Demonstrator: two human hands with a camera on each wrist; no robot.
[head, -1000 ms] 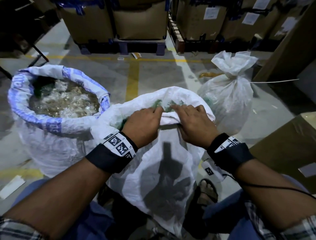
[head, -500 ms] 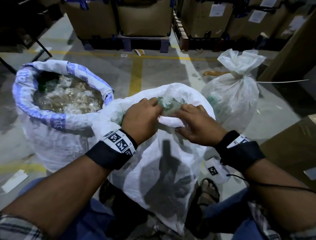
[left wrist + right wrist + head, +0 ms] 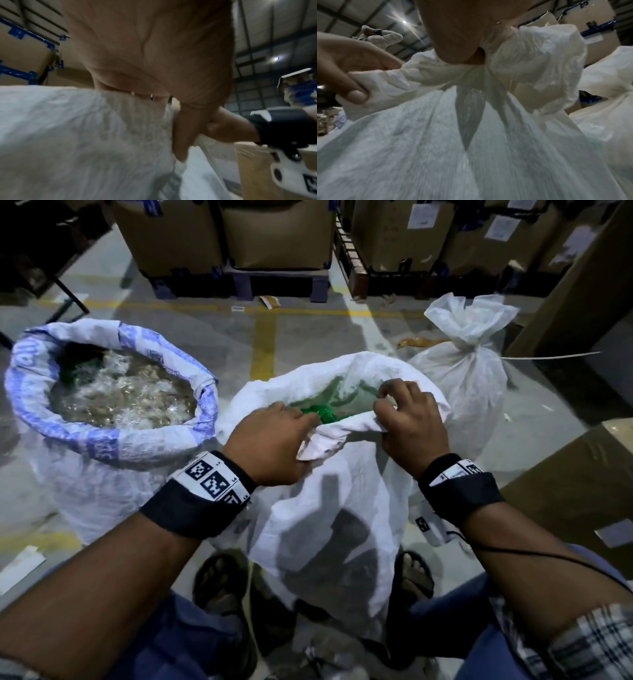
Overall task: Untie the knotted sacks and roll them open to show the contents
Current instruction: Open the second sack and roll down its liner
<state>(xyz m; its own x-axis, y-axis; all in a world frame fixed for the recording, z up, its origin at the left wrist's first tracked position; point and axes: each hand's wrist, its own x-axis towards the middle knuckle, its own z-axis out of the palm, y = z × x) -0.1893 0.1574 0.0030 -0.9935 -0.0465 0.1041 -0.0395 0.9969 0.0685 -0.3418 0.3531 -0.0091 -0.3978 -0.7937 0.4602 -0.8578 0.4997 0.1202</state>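
— woven white sack (image 3: 329, 508) sits at centre frame, between the person's feet. what changed?
— its mouth has spread since a moment ago; green contents (image 3: 322, 414) show now, where hands covered them before.
— the hands?
— left hand (image 3: 270, 445) curls over the near rim, right hand (image 3: 409, 422) pinches a rim fold.
— so?
— likely mid-roll. the blue-printed sack (image 3: 113, 440) at left is already rolled open; the knotted sack (image 3: 469, 371) at upper right is still tied.
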